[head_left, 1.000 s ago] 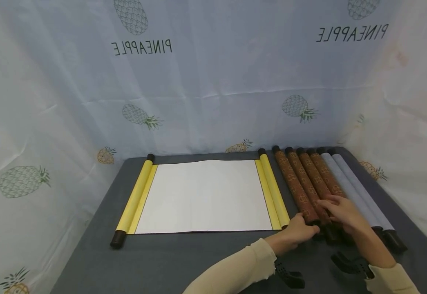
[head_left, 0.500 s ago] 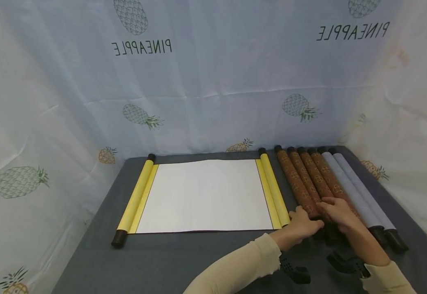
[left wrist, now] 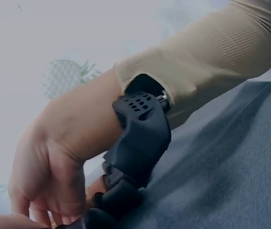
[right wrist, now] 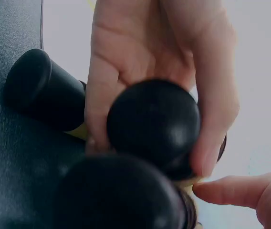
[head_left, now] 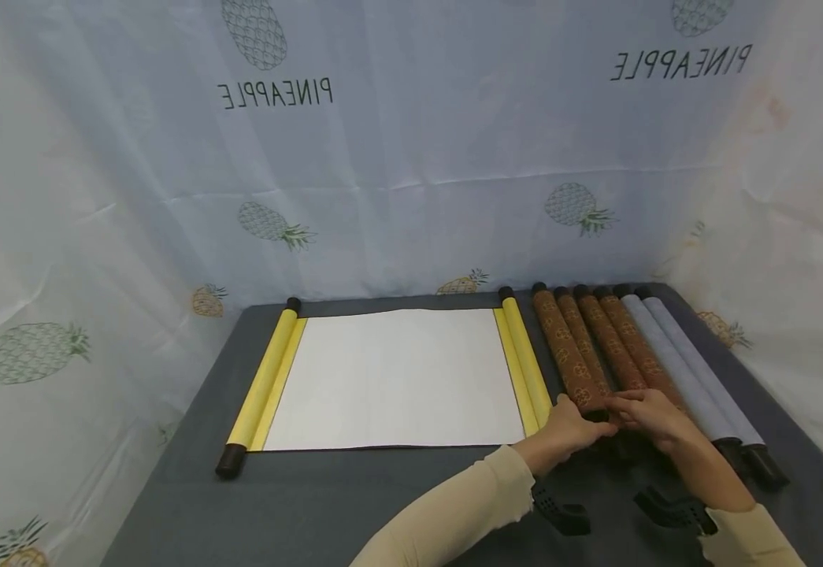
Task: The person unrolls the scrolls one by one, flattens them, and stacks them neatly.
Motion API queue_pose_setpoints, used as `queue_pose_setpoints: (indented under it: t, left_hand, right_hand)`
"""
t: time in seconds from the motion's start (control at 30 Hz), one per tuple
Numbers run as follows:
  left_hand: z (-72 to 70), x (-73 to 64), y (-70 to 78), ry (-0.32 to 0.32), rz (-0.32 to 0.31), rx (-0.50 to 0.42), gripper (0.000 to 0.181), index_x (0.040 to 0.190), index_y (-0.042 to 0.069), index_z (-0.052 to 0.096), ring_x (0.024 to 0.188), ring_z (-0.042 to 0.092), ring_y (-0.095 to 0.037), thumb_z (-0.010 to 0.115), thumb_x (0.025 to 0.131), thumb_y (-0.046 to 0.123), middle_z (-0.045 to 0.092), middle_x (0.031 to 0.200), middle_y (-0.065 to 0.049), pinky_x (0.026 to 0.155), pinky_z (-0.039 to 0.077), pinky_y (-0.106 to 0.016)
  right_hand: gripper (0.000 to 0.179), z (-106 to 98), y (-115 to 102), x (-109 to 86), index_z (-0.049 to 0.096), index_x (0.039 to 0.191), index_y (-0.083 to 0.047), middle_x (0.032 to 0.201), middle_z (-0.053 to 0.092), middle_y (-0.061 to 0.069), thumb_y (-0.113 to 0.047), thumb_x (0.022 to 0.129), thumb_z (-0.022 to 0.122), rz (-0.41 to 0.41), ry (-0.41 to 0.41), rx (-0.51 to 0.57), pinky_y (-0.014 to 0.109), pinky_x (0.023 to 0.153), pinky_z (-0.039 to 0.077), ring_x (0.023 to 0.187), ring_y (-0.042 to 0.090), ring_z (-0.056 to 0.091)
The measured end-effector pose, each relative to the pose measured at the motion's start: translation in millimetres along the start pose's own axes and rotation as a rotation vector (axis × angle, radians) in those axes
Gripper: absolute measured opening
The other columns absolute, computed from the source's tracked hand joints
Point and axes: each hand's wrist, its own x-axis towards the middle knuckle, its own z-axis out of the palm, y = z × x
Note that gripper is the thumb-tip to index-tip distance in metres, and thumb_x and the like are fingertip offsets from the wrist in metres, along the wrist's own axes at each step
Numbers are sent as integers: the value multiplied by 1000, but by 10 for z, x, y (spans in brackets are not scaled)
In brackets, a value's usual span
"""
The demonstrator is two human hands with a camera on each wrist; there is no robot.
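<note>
My left hand [head_left: 567,429] grips the near end of the leftmost brown patterned scroll [head_left: 567,346]. In the right wrist view, the left hand [right wrist: 140,43] holds round its black end knob [right wrist: 154,124]. A second black knob [right wrist: 121,195] stands blurred in front of it. My right hand [head_left: 655,417] is over the near end of the adjacent brown scroll [head_left: 584,335], its fingertips close to the left hand. One straight fingertip [right wrist: 212,188] touches a scroll; its thumb is hidden. The left wrist view shows the left hand [left wrist: 54,162] reaching down, its fingertips partly hidden.
An unrolled scroll with white paper [head_left: 397,378] and yellow ends [head_left: 265,378] lies on the grey table [head_left: 312,504]. Two more brown scrolls [head_left: 609,335] and two pale grey scrolls [head_left: 702,366] lie to the right. A pineapple-print curtain [head_left: 411,157] encloses the back and sides.
The leftmost brown scroll's near end has shifted slightly up and left, the left hand with it. The right hand has moved a little left, closer to the left hand.
</note>
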Motion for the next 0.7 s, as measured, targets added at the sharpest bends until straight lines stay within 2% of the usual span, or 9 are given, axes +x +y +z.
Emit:
queue_pose_setpoints:
  t: [0.17,0.3,0.33,0.4,0.47,0.53,0.6,0.67,0.7]
  left_hand:
    - [-157,-2,-36,-66,43,-24,48,114,0,54,69,54,-20,77,79,23,59,91,-11,64,47,-35]
    - [-239,21,-46,-84,14,-49,49,117,-1,55,80,57,-23,78,79,18,59,95,-10,72,50,-39]
    - [-255,30,-53,-85,6,-59,52,121,-2,54,86,59,-24,78,78,17,59,101,-10,78,52,-41]
    - [-288,42,-73,-87,-11,-83,56,123,-2,52,96,61,-28,78,78,15,59,107,-11,87,51,-47]
    - [-321,57,-104,-95,-17,-107,49,116,-2,54,87,59,-26,79,76,15,58,96,-8,80,51,-44]
    - [-365,66,-135,-115,-9,-135,37,103,2,60,71,54,-21,80,75,15,54,77,-3,69,47,-39]
    - [-417,70,-165,-146,6,-166,24,93,7,64,61,44,-17,80,76,14,47,67,1,62,39,-35]
    - [-472,70,-190,-175,15,-193,20,91,10,65,61,45,-16,79,77,13,49,67,3,64,43,-35]
    - [-498,66,-198,-180,17,-202,24,98,9,66,69,51,-16,78,77,12,55,75,2,70,47,-38]
  right_hand:
    - [70,9,-25,72,27,141,22,148,24,41,-34,101,44,20,-55,37,42,95,52,125,45,51]
    - [71,26,-44,132,26,144,16,153,12,39,-36,100,46,48,-84,90,59,109,37,140,55,21]
    - [72,34,-49,150,25,145,15,144,28,44,-35,99,48,58,-78,96,58,108,37,134,55,34]
    - [77,39,-66,163,19,145,17,143,27,46,-35,98,50,59,-76,106,59,108,36,127,48,43]
    - [83,49,-87,170,16,146,18,123,46,45,-37,97,53,64,-62,100,52,101,45,97,28,57]
    - [86,58,-115,163,14,145,19,86,54,28,-39,96,54,65,-52,89,41,91,49,70,12,46]
    - [89,65,-157,135,13,144,21,104,56,34,-41,95,55,49,-49,76,34,86,50,74,7,49]
    - [86,90,-195,124,16,144,20,69,51,11,-38,95,55,34,-41,85,27,76,47,59,6,43]
    - [86,99,-217,110,16,144,21,76,55,11,-38,95,55,25,-39,85,26,77,47,60,6,45]
